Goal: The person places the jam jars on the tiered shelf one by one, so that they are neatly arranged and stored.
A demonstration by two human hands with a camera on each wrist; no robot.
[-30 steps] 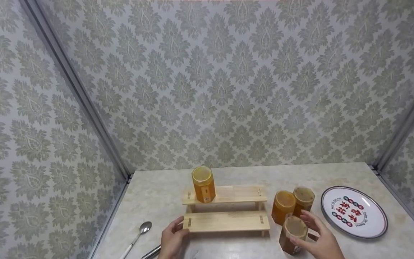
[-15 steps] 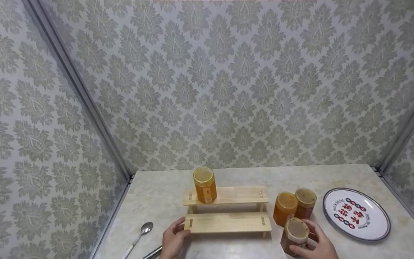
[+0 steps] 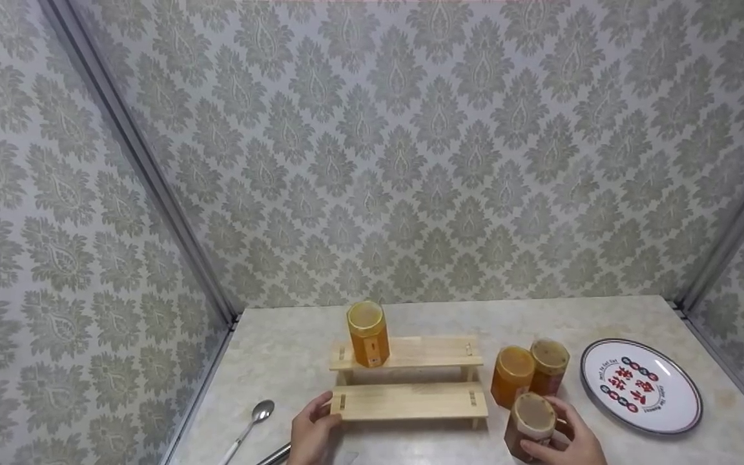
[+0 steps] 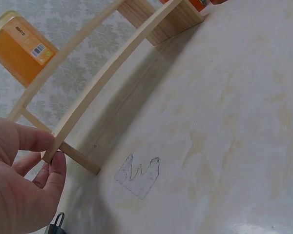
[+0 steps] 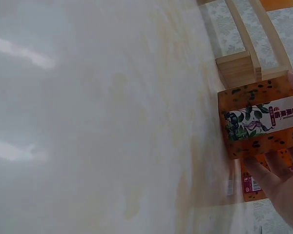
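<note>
My left hand (image 3: 312, 429) pinches the left end of the lower step of a two-tier wooden rack (image 3: 411, 402), thumb and fingers on the board's edge in the left wrist view. My right hand (image 3: 569, 436) grips a jar (image 3: 532, 423) with a pale lid, fingers behind it and thumb in front. In the right wrist view this jar (image 5: 259, 119) shows orange contents with dark specks and a printed label. Just behind it stand an orange jar (image 3: 513, 376) and another speckled-lid jar (image 3: 549, 366). A yellow-lidded orange jar (image 3: 368, 336) stands on the upper step's left part.
A white plate (image 3: 643, 386) with red lettering lies to the right of the jars. On the left lie a spoon (image 3: 249, 427) and a ridged metal handle (image 3: 275, 454), partly behind my left hand. Patterned walls enclose the table's back and sides.
My right hand has closed its fingers round the front jar, which has shifted very slightly. My left hand keeps its hold on the rack.
</note>
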